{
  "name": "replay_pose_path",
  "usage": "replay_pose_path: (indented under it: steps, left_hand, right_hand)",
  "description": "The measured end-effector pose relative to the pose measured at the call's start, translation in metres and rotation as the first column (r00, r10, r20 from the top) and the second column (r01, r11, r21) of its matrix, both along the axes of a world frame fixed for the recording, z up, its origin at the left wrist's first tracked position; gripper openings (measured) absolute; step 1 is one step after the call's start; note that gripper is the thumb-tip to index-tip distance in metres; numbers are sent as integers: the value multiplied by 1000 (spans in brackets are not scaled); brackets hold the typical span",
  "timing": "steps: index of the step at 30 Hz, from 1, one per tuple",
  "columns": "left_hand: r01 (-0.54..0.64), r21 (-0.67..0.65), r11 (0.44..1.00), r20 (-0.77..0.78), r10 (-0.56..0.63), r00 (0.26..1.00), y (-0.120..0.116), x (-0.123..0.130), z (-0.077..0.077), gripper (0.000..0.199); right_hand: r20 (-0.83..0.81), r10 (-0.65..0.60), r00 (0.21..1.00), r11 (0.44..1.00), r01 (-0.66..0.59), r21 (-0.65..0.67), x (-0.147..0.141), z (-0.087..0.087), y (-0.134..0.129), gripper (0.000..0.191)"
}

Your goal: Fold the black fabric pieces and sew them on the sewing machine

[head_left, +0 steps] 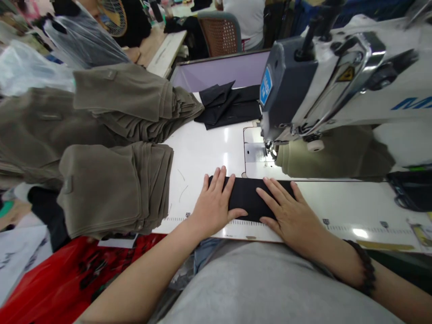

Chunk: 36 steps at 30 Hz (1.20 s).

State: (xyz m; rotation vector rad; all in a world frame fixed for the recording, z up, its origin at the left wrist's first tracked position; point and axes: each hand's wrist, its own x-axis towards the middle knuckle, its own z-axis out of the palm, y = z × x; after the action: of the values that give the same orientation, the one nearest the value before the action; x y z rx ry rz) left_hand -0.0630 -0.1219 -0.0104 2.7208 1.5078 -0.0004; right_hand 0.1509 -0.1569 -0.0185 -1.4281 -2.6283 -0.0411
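Containers: two thin see-through plastic bags upper left, one upright and crinkled, one slumped milky bag beside it; contents unreadable. Glossy red plastic lower left, creased, with dark marks; can't tell if it's a bag. Work piece: black fabric strip, folded flat, smooth matte weave, roughly rectangular, lying along the near edge of the white sewing table, in front of the metal needle plate and apart from it. Left hand lies flat over the strip's left end, fingers extended and slightly spread, thumb out, nothing gripped. Right hand same on the right end: palm down, open, pressing only, no grasp. Dark beaded bracelet on the right wrist. Left of the strip: stack of taupe fabric pieces, soft nap, rounded folds, layered edges; a second taupe stack behind it, fanned. More black cloth, loosely folded, at the table's far side. Olive-brown panels lie under the arm of the grey-and-white sewing machine.
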Motion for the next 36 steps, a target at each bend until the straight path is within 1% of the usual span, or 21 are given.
replay_pose_path:
  steps: [3, 5, 6, 8, 9, 10, 11, 13, 15, 16, 17, 19, 21, 22, 24, 28, 32, 36]
  left_hand:
    - [39, 45, 998, -30, -38, 999, 16, -10, 3, 89]
    - [77, 117, 990, -39, -73, 997, 36, -12, 8, 82]
    - [99, 160, 982, -40, -93, 995, 49, -11, 11, 73]
    - [178, 200, 964, -42, -173, 984, 76, -4, 16, 45]
    - [230, 174, 958, -50, -225, 973, 89, 1, 17, 35]
    - [269, 130, 954, -53, -264, 963, 101, 6, 18, 31]
    - [273, 99, 957, -42, -270, 962, 111, 12, 17, 31]
    - [230, 86, 969, -9, -230, 973, 123, 24, 15, 32]
    - [172, 134, 976, 28, -177, 984, 124, 34, 14, 33]
    - [167, 159, 973, 43, -176, 983, 121, 37, 13, 36]
    - [185, 170, 968, 57, -197, 979, 115, 39, 14, 40]
    - [264, 157, 952, 74, -278, 958, 103, 42, 14, 47]
    - [338, 111, 935, 59, -346, 936, 94, 45, 13, 47]
    - [354, 94, 931, 44, -359, 932, 91, 45, 12, 47]
    - [348, 84, 934, 15, -350, 936, 92, 48, 9, 47]
    - [330, 90, 940, 4, -331, 944, 104, 52, 5, 49]
    - [313, 90, 946, 42, -317, 947, 109, 56, 5, 48]
    - [320, 71, 945, 79, -325, 942, 111, 55, 4, 47]
  right_hand:
    - [-23, 40, 999, 999, -40, -12, 7, 9, 4, 53]
    - [-40, 58, 998, 998, -59, -24, 14, 16, 13, 48]
    - [-43, 72, 996, 997, -73, -30, 18, 20, 19, 44]
    - [-39, 126, 991, 991, -128, -44, 23, 27, 35, 35]
    - [-34, 160, 987, 986, -161, -48, 26, 29, 43, 32]
    - [-26, 189, 982, 981, -190, -45, 27, 30, 51, 30]
    - [-17, 211, 977, 977, -211, -37, 29, 30, 59, 30]
    - [-2, 228, 974, 974, -228, -9, 31, 27, 71, 30]
    - [-11, 222, 975, 975, -222, 12, 34, 22, 79, 32]
    - [-26, 210, 977, 978, -210, 15, 35, 19, 80, 33]
    - [-44, 196, 980, 980, -196, 16, 37, 16, 81, 34]
    - [-69, 174, 982, 985, -173, 17, 39, 12, 81, 34]
    - [-81, 168, 982, 986, -166, 29, 41, 11, 81, 35]
    - [-84, 167, 982, 986, -165, 36, 42, 11, 81, 35]
    - [-92, 169, 981, 985, -165, 48, 43, 11, 83, 35]
    - [-106, 168, 980, 984, -161, 70, 44, 11, 86, 34]
    - [-109, 141, 984, 988, -133, 78, 44, 11, 88, 33]
    - [-107, 134, 985, 989, -125, 81, 44, 11, 89, 33]
